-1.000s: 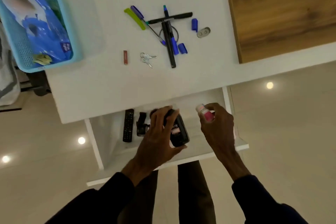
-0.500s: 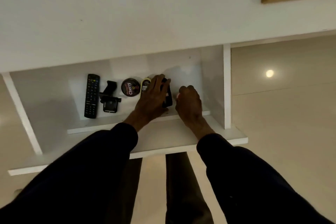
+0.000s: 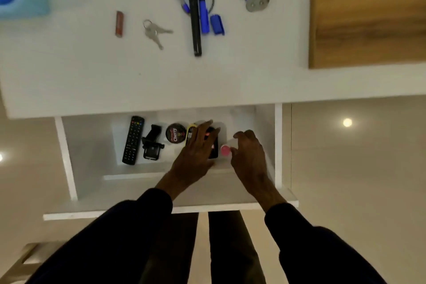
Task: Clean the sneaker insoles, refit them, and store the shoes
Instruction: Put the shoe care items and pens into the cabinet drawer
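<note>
Pink-capped bottle (image 3: pixel 225 150) now stands in drawer (image 3: pixel 92 157), R hand (image 3: pixel 249 159) fingers loose beside it, L hand (image 3: pixel 196 152) still draped over black bottle (image 3: pixel 213 145) — grip unclear — supplies nearly stowed.

From where I stand, the person wears a dark, long-sleeved top that reads as nearly black in this dim light. The left sleeve (image 3: pixel 110 237) is wide and loose, its cloth plain as far as the gloom lets me tell, and it finishes in a soft, rounded cuff at the wrist. The right sleeve (image 3: pixel 318 249) matches it in colour and cut, and its cuff also stops at the wrist. Beyond the cuffs the left grip (image 3: pixel 196 152) and the right grip (image 3: pixel 250 159) are bare. Lower down, between the arms, dark trousers (image 3: pixel 230 249) cover both legs, with a faintly brownish cast to the fabric.
</note>
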